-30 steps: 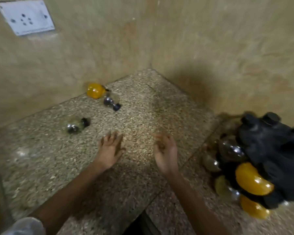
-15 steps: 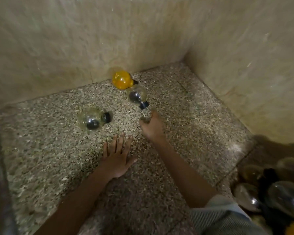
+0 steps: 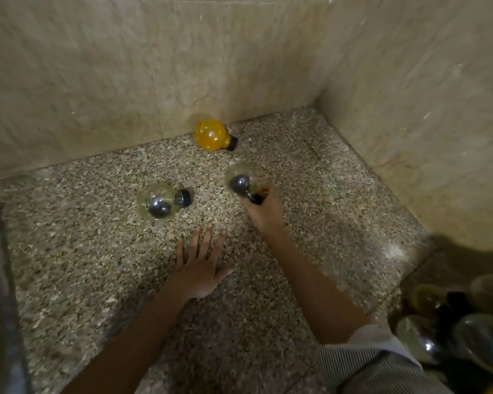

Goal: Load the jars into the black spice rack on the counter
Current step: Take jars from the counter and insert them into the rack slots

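Three round jars with black caps lie toward the back of the speckled counter. A yellow jar lies on its side against the back wall. A clear jar with a dark silvery centre lies on its side to the left. My right hand grips a second clear jar by its black cap and neck. My left hand rests flat on the counter with its fingers spread, just below the left clear jar and apart from it. The black spice rack shows at the lower right edge, holding several jars.
Beige tiled walls close the counter at the back and right, meeting in a corner. A blurred metal edge runs down the far left. A striped sleeve covers my right upper arm.
My right hand reached forward from mid-counter and took hold of the clear jar near the yellow one. The view swung left, so the rack slid to the lower right edge. My left hand stayed flat.
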